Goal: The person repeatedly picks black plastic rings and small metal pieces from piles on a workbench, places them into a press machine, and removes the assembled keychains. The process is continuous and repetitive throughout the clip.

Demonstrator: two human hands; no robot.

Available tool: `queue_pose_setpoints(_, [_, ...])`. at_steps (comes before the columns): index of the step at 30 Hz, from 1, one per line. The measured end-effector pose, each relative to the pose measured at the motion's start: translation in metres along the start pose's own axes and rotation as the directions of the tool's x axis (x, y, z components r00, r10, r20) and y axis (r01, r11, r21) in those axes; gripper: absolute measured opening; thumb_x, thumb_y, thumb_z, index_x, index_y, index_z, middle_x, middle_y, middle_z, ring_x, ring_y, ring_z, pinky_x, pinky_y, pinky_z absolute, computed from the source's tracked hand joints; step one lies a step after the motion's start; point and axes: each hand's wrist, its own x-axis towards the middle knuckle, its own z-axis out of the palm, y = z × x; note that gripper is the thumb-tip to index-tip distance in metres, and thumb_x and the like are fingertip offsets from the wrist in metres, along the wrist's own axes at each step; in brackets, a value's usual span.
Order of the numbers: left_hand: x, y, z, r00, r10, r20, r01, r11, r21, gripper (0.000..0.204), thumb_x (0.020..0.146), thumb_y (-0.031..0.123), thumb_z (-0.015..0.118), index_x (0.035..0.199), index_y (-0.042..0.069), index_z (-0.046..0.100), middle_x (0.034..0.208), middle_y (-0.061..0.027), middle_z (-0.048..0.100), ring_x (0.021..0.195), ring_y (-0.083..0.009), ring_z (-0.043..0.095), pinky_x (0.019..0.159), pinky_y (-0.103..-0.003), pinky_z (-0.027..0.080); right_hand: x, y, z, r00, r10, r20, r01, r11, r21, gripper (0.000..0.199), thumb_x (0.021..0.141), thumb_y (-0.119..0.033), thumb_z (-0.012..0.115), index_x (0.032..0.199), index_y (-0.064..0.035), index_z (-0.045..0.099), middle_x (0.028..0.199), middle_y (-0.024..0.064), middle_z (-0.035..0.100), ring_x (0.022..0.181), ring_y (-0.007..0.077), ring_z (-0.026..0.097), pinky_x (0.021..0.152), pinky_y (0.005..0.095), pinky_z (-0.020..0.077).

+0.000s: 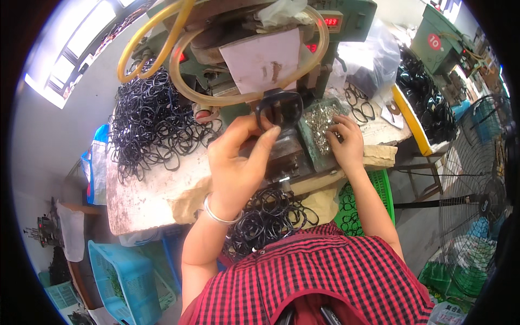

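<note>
Head view of a bench-top press station. The left hand (238, 162), wearing a silver bangle (219, 214) at the wrist, pinches a black elastic loop (279, 108) between thumb and fingertips; the grip is closed on the band, which stands looped at the mouth of the green press machine (254, 54), directly under its white paper-covered head and just above the metal die block (284, 154). The right hand (346, 143) rests palm-down with fingers curled into the tray of small silver metal clips (319, 127) just beside the die; whether a clip is already caught between its fingertips cannot be told. To the left, a large heap of black elastic loops (151, 119) lies on the worn table (146, 200), and a further bundle of loops (271, 216) hangs at the table's near edge, against the person's red checked shirt. Yellow hoses (162, 43) arc over the machine. Judged from this arrangement, the step in hand is seating the loop in the press while a clip is fetched; the next move would call for one clip to be singled out of the tray and brought to the band's joint with both ends held aligned and fingertips kept clear of the die.
</note>
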Motion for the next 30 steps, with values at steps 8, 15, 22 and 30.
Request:
queue_pose_setpoints(8, [0.0, 0.0, 0.003, 1.0, -0.004, -0.025, 0.005, 0.999, 0.038, 0.019, 0.089, 0.0, 0.074, 0.104, -0.004, 0.063, 0.099, -0.0038, 0.067, 0.087, -0.0094, 0.062, 0.079, -0.023, 0.05, 0.007, -0.036, 0.007, 0.998, 0.008, 0.069, 0.01, 0.968, -0.252, 0.015, 0.079, -0.013, 0.075, 0.09, -0.0064, 0.068, 0.125, 0.0124, 0.065, 0.124, 0.0356, 0.056, 0.094, 0.0443, 0.0512])
queue_pose_setpoints(15, [-0.064, -0.034, -0.045, 0.88, 0.082, -0.468, -0.075, 0.997, 0.034, 0.021, 0.1, 0.006, 0.057, 0.119, -0.004, 0.056, 0.115, -0.0157, 0.065, 0.097, -0.022, 0.065, 0.087, -0.035, 0.054, -0.003, -0.027, -0.01, 0.986, -0.031, -0.163, 0.023, 0.998, -0.052, 0.01, 0.082, -0.007, 0.07, 0.091, -0.0046, 0.069, 0.102, 0.0143, 0.071, 0.099, 0.0359, 0.065, 0.087, 0.0426, 0.0521])
queue_pose_setpoints(22, [0.004, -0.116, -0.111, 0.976, 0.054, -0.21, 0.109, 0.715, 0.691, 0.012, 0.087, 0.014, 0.071, 0.093, 0.004, 0.069, 0.105, -0.0104, 0.066, 0.094, -0.0243, 0.065, 0.083, -0.037, 0.052, 0.006, -0.047, -0.011, 0.979, 0.128, -0.155, -0.109, 0.986, 0.127, 0.011, 0.089, -0.013, 0.07, 0.095, -0.0033, 0.072, 0.091, 0.015, 0.071, 0.086, 0.033, 0.067, 0.077, 0.0405, 0.0515])
queue_pose_setpoints(30, [0.005, -0.211, -0.106, 0.854, -0.469, -0.227, 0.444, 0.427, 0.788, 0.027, 0.078, 0.024, 0.072, 0.092, 0.001, 0.074, 0.092, -0.0194, 0.073, 0.084, -0.0344, 0.071, 0.081, -0.043, 0.055, -0.017, -0.032, -0.032, 0.957, 0.267, -0.115, -0.247, 0.955, 0.164, 0.013, 0.089, -0.007, 0.068, 0.101, -0.0028, 0.07, 0.095, 0.0145, 0.072, 0.091, 0.0312, 0.068, 0.083, 0.0376, 0.0518])
